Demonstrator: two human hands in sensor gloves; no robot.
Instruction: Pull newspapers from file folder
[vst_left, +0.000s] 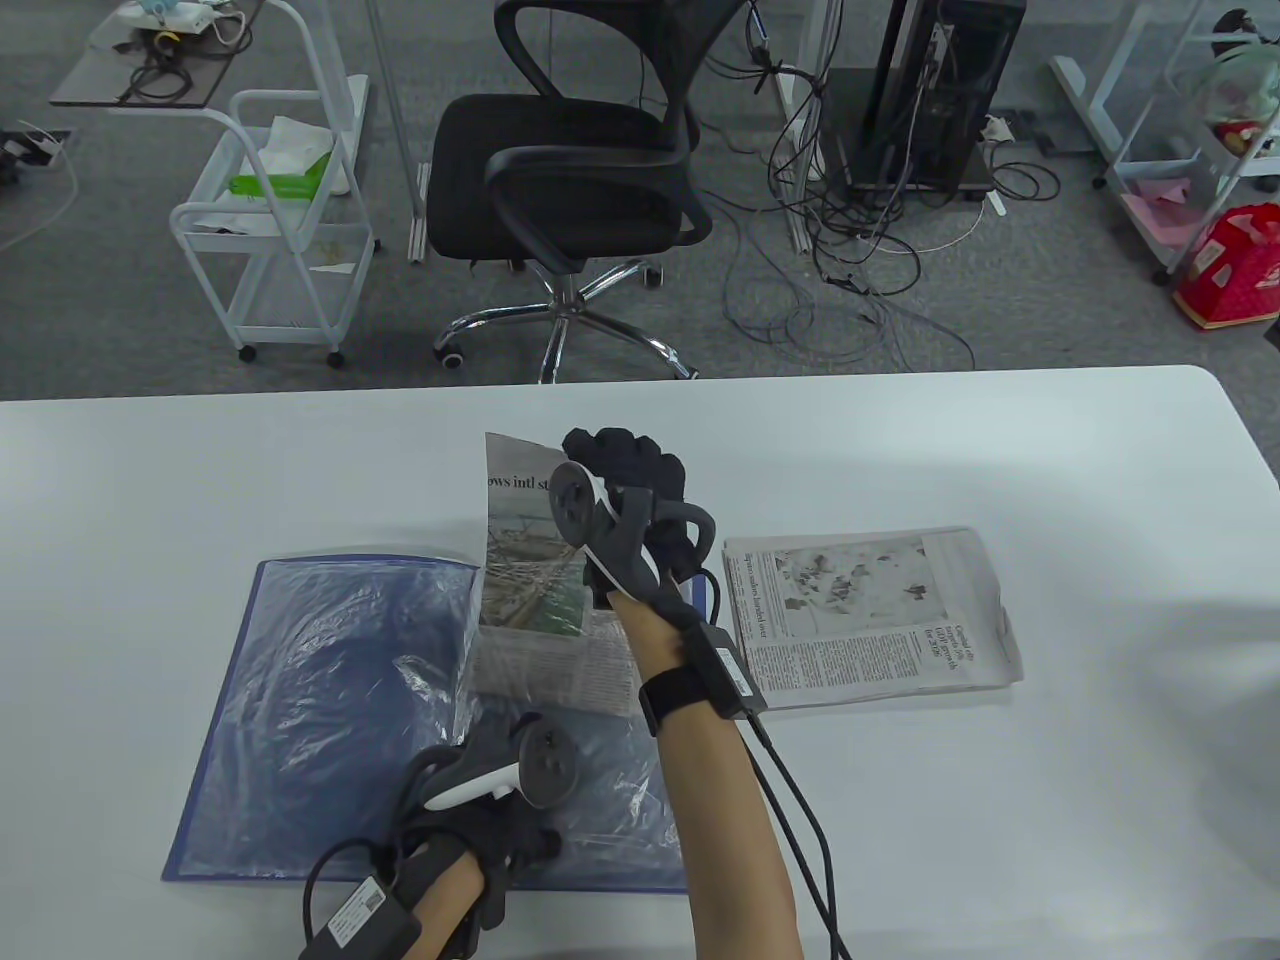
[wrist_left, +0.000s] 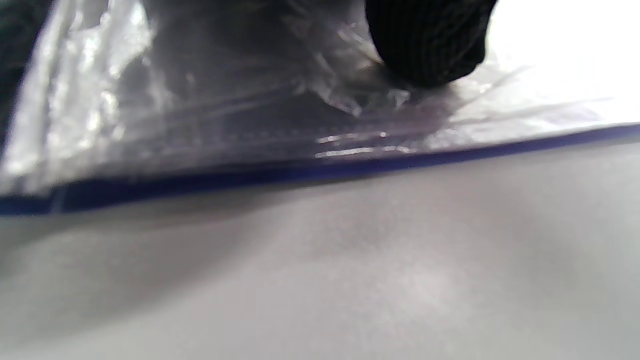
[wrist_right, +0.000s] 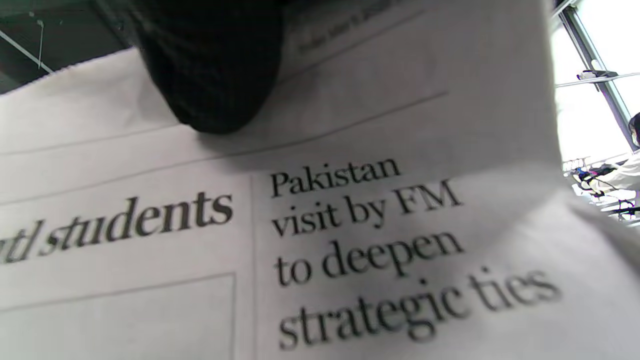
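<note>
A blue file folder (vst_left: 300, 700) with clear plastic sleeves lies open on the white table. My left hand (vst_left: 490, 800) presses down on its near right part; in the left wrist view a gloved fingertip (wrist_left: 430, 45) rests on the crinkled sleeve above the folder's blue edge (wrist_left: 350, 167). My right hand (vst_left: 630, 510) grips a folded newspaper (vst_left: 530, 580) by its top edge and holds it lifted, its lower part still in the sleeve. The right wrist view shows my fingertip (wrist_right: 215, 75) on the printed page (wrist_right: 350, 225). A second folded newspaper (vst_left: 870, 620) lies flat to the right.
A black office chair (vst_left: 580, 170) stands beyond the table's far edge, with a white cart (vst_left: 280, 220) to its left and cables and a computer tower (vst_left: 930, 90) to its right. Bare white table (vst_left: 1100, 800) lies to the right of the newspapers.
</note>
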